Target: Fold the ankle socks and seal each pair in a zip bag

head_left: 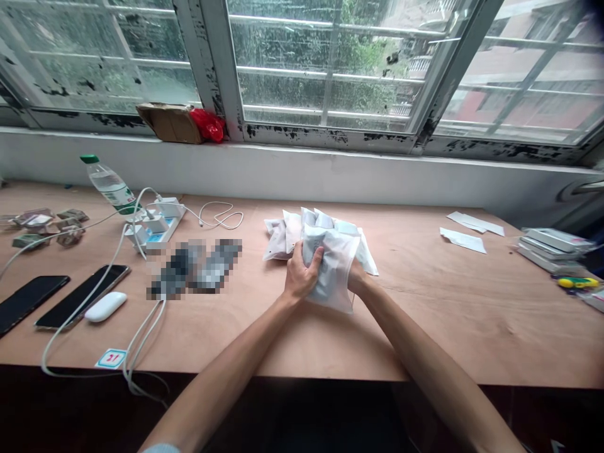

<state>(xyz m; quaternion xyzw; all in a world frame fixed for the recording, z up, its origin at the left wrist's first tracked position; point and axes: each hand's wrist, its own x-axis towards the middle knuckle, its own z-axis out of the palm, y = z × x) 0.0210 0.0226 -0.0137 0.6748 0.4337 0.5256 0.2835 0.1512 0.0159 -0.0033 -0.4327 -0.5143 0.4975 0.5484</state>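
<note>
- Left forearm [231,362]: bare, angled up and inward from the lower edge; pale grey band [161,448] near the elbow end.
- Left hand [302,274]: closed in a grip, thumb [317,258] pointing upward in front, index finger raised to its left.
- Right forearm [425,352]: bare, slanting up and leftward.
- Right hand [358,279]: near the left — mostly hidden; fingers out of sight, grip not readable.
- Forearms converge toward the hands.

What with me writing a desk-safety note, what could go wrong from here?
The bottle stands close to the power strip; knocked over, it might spill onto it. White cables droop over the table's edge near the left arm and could snag. The frosted bag in the left hand might knock the other bags behind it.
</note>
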